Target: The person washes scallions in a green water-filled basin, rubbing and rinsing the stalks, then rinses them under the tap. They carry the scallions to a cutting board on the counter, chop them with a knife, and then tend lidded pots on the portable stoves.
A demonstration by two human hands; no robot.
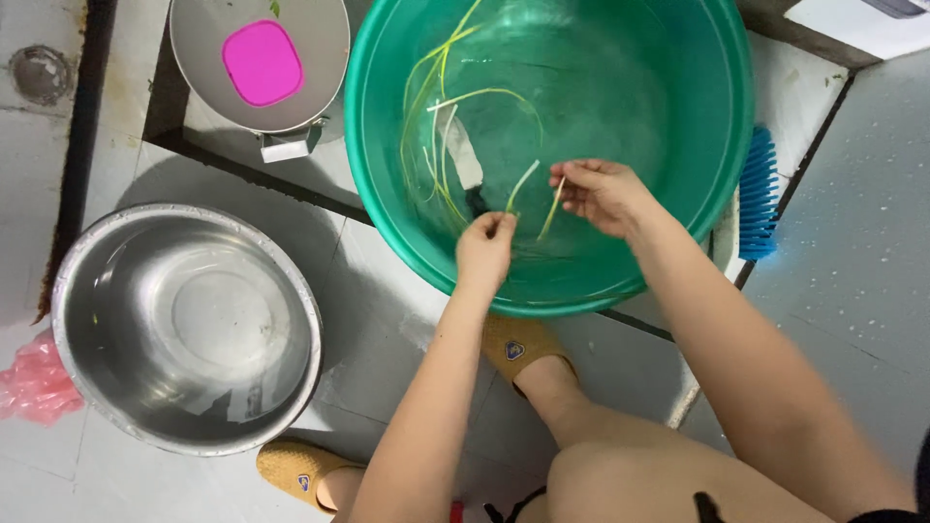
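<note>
While both hands work over the big round green plastic basin (678,145), the job looks to be in its middle stretch: the wide stainless-steel bowl (184,324) on the tiled floor at eight o'clock holds only a little water and a fleck or two of green, so little, if anything, seems moved across, and several stalks remain in the basin.

In the head view, the left hand (484,250) has its fingers clenched on the base of a thin pale-green scallion stalk (523,184), and the right hand (603,194) pinches a second slender yellow-green stalk (552,211) just beside it. Both stalks sit at six o'clock inside the basin, above the water.

They look limp, thin and wet, pale at the base and yellowing along the length. The loose tangle of long green stalks (436,116) lies at ten o'clock in the basin.
</note>
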